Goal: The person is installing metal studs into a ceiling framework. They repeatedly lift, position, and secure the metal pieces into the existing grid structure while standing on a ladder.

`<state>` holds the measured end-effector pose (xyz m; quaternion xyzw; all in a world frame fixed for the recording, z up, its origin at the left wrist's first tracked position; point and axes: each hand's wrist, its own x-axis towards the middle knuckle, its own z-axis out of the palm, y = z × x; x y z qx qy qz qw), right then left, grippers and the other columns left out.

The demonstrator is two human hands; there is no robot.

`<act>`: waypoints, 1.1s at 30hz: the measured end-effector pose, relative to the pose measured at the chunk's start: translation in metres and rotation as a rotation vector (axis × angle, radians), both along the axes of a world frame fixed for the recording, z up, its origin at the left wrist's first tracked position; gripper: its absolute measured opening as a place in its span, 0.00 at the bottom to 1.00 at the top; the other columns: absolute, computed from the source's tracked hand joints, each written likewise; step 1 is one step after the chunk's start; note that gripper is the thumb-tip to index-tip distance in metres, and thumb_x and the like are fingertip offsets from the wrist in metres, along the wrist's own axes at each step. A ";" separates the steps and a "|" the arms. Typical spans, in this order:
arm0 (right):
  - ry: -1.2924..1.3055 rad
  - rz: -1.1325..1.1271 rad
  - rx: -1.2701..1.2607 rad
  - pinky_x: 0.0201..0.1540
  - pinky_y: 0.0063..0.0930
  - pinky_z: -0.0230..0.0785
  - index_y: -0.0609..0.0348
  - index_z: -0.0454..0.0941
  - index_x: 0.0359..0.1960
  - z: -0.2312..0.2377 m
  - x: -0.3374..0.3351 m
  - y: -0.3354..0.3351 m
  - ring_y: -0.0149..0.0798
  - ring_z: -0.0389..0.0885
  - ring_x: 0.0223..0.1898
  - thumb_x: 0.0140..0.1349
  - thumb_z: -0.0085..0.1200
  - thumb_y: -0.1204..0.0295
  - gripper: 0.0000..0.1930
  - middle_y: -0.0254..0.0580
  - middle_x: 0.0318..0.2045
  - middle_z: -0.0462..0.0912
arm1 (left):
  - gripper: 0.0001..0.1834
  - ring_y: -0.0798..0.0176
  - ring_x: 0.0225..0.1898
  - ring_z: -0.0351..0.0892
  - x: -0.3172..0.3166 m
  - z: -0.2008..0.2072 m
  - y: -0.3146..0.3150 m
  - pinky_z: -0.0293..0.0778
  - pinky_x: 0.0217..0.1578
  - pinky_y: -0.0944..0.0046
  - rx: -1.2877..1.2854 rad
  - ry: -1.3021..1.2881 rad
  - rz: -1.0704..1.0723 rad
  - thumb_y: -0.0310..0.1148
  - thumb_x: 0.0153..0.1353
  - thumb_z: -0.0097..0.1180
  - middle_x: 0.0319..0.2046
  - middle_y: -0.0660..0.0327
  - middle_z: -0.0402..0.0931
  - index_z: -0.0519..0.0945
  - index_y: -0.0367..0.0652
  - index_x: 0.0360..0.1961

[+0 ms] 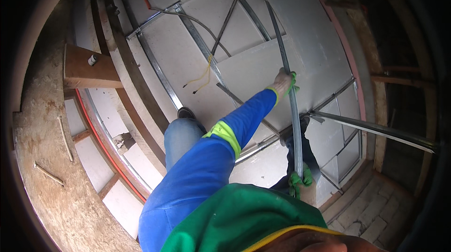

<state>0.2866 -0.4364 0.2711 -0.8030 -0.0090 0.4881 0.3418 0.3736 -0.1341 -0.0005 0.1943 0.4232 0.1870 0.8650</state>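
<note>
A long, thin grey metal profile (295,127) runs lengthwise in front of me, tilted slightly, its far tip pointing up the view. My left hand (283,84), in a green-palmed glove at the end of a blue sleeve, is closed around it near its middle. Lower down, close to my body, my right hand (303,183) wears the same kind of glove and grips the near end. Below the profile are pale boards (258,69) with a metal framing grid (195,31). My jeans-clad leg (181,139) is bent on the left.
A second metal profile (376,130) stretches to the right. Thin yellow wires (207,71) and a grey cable (199,23) lie over the boards. Wooden beams (127,69), an orange conduit (101,144) and a rough wooden surface with nails (48,173) are left; bricks (371,214) lower right.
</note>
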 end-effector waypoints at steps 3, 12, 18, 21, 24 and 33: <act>-0.287 0.320 -0.104 0.29 0.25 0.74 0.60 0.75 0.68 -0.002 -0.003 -0.076 0.28 0.79 0.26 0.63 0.68 0.74 0.30 0.39 0.33 0.83 | 0.17 0.62 0.30 0.78 -0.025 0.023 -0.055 0.89 0.29 0.52 0.001 -0.052 0.038 0.28 0.73 0.57 0.40 0.59 0.75 0.67 0.42 0.58; -0.321 0.626 -0.213 0.30 0.31 0.78 0.58 0.73 0.71 0.008 0.029 -0.082 0.30 0.83 0.27 0.61 0.74 0.68 0.36 0.43 0.32 0.86 | 0.11 0.58 0.22 0.81 -0.077 0.050 -0.030 0.79 0.21 0.59 0.026 -0.126 0.400 0.29 0.75 0.57 0.36 0.57 0.80 0.71 0.43 0.54; 0.053 0.330 0.234 0.19 0.21 0.61 0.54 0.73 0.72 -0.078 -0.008 0.143 0.20 0.67 0.18 0.69 0.63 0.75 0.29 0.25 0.25 0.75 | 0.16 0.53 0.29 0.89 -0.139 0.037 0.147 0.86 0.25 0.59 0.405 0.170 0.334 0.31 0.76 0.55 0.43 0.53 0.81 0.70 0.40 0.60; 0.096 0.283 0.342 0.17 0.20 0.61 0.50 0.80 0.64 -0.120 -0.013 0.258 0.20 0.68 0.17 0.71 0.62 0.75 0.21 0.24 0.26 0.78 | 0.19 0.52 0.31 0.89 -0.137 0.027 0.198 0.89 0.29 0.58 0.492 0.155 0.130 0.32 0.76 0.56 0.45 0.51 0.81 0.69 0.39 0.62; 0.029 0.309 0.353 0.17 0.19 0.61 0.48 0.82 0.63 -0.136 -0.003 0.282 0.19 0.68 0.17 0.71 0.63 0.75 0.19 0.23 0.27 0.79 | 0.20 0.51 0.33 0.89 -0.131 0.028 0.196 0.90 0.31 0.56 0.386 -0.018 0.133 0.34 0.76 0.57 0.46 0.50 0.81 0.69 0.39 0.63; -0.059 0.513 0.000 0.24 0.21 0.69 0.52 0.69 0.76 -0.056 -0.007 0.008 0.20 0.71 0.23 0.66 0.69 0.74 0.36 0.28 0.28 0.78 | 0.19 0.50 0.33 0.89 -0.167 -0.026 0.145 0.88 0.29 0.54 0.204 0.146 0.363 0.35 0.76 0.57 0.45 0.51 0.80 0.69 0.38 0.61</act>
